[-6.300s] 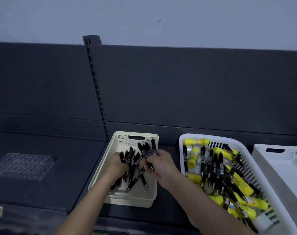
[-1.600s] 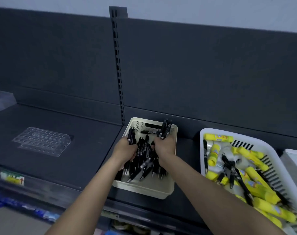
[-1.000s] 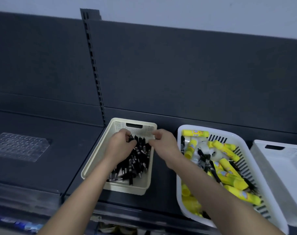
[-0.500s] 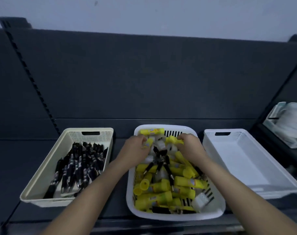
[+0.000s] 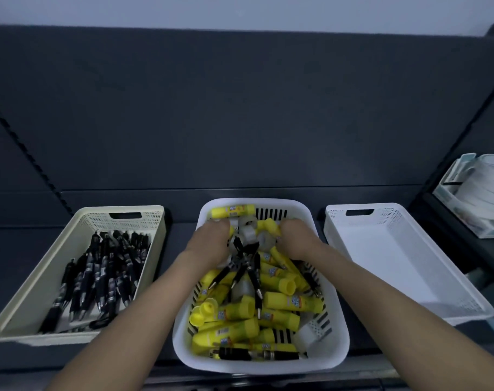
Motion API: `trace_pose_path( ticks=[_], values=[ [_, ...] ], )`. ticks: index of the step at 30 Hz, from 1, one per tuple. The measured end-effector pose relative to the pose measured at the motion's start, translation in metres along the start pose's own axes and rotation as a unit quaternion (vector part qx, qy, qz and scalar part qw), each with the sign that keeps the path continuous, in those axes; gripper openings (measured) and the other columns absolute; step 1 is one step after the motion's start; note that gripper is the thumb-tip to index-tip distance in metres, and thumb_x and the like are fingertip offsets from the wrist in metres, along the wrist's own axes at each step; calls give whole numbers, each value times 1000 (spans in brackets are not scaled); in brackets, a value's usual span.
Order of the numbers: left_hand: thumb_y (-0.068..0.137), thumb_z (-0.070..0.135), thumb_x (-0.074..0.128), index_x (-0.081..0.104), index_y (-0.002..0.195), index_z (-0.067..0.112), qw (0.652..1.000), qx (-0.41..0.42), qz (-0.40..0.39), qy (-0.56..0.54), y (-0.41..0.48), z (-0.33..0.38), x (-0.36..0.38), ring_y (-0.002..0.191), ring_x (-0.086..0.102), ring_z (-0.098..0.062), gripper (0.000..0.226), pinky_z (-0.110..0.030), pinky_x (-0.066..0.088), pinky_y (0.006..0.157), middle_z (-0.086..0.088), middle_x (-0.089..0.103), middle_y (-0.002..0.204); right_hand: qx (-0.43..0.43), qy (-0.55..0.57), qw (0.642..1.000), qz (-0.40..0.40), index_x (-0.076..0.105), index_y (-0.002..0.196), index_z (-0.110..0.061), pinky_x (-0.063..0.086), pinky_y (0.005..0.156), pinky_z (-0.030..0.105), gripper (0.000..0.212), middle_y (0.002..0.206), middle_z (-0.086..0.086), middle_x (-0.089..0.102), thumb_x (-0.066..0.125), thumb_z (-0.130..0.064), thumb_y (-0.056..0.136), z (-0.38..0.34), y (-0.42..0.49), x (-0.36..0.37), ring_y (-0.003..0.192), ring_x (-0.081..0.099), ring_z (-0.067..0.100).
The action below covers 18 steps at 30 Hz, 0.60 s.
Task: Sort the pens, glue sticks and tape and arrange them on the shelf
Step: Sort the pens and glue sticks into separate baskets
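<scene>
Left hand point(image 5: 209, 244) and right hand point(image 5: 299, 241) — both bare, on bare, slender forearms point(image 5: 144, 311) uncovered as far as visible

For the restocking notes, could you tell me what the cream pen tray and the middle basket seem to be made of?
The cream pen tray looks like moulded plastic, matt, with perforated walls and a handle slot. The middle basket is likely plastic too, white and smooth, with slotted walls and rounded corners.

Black pens point(image 5: 99, 272) in cream tray point(image 5: 39, 280); yellow glue sticks point(image 5: 292, 303), tape point(image 5: 247, 232) crowd basket point(image 5: 257, 368).
</scene>
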<state>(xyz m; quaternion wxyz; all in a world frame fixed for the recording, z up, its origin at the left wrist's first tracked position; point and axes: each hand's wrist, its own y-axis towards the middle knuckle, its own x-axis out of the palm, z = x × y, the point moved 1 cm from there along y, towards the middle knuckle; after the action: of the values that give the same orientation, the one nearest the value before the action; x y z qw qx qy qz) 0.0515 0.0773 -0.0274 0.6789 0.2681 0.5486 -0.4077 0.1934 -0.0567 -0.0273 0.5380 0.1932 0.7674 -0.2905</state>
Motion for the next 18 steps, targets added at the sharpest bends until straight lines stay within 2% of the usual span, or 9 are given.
trace_pose_path(
  ticks=[2,3,5,7,8,10,12,15,18],
  values=[
    [87,12,57,48,107,8,1000,-14,3,-13,-1,-1,-4,93,58,-30,22,-31,38,62,-12,59,104,13,56,998,-17,34,60,-13,29,46,25,35,60,1,40,55,-16,88,-1,-4,-5,55,41,14],
    [87,12,57,47,99,9,999,-27,11,-25,-2,-3,-6,88,58,-30,15,-30,38,59,-11,60,97,22,80,996,-29,32,59,-14,28,46,25,36,59,1,37,55,-15,87,-1,-7,-10,53,38,14],
    [86,18,59,47,87,8,996,-52,20,-67,-7,-6,-13,81,57,-29,15,-29,36,54,-8,56,83,34,98,992,-65,35,60,-14,29,47,23,32,62,1,39,52,-14,87,-1,-18,-14,57,41,14],
    [83,21,61,54,91,6,990,-71,9,-123,-13,-7,-18,84,60,-29,19,-30,42,59,-8,59,88,35,124,985,-113,44,70,-13,35,50,22,20,70,1,47,54,-19,87,-3,-31,-15,63,48,13],
    [83,21,61,54,94,9,985,-77,3,-154,-17,-7,-20,89,61,-29,18,-32,46,64,-7,59,94,33,139,980,-138,51,83,-13,40,55,23,14,79,2,54,59,-24,84,-4,-37,-13,71,55,15],
    [84,23,60,52,100,15,977,-81,-3,-198,-23,-5,-20,93,59,-24,19,-32,48,69,-2,57,103,17,116,978,-175,46,119,-12,48,68,28,50,107,4,58,66,-33,78,-8,-48,-9,95,60,21],
    [86,23,59,56,107,13,974,-80,-4,-214,-24,-3,-15,88,54,-18,24,-25,39,61,1,57,106,3,61,982,-181,31,138,-15,52,73,33,74,117,4,56,68,-37,78,-16,-53,0,99,58,21],
    [84,18,57,59,94,6,972,-81,20,-221,-25,-3,-9,69,49,-17,16,-25,31,52,-4,58,84,-3,24,987,-160,30,137,-17,48,60,32,78,98,1,58,70,-40,74,-26,-55,11,85,59,19],
    [85,17,58,55,85,5,973,-73,49,-213,-27,-5,-6,61,44,-15,13,-26,29,49,-1,50,70,13,9,987,-157,23,142,-20,46,59,32,86,93,1,56,71,-41,74,-30,-55,9,83,59,21]
  ],
)
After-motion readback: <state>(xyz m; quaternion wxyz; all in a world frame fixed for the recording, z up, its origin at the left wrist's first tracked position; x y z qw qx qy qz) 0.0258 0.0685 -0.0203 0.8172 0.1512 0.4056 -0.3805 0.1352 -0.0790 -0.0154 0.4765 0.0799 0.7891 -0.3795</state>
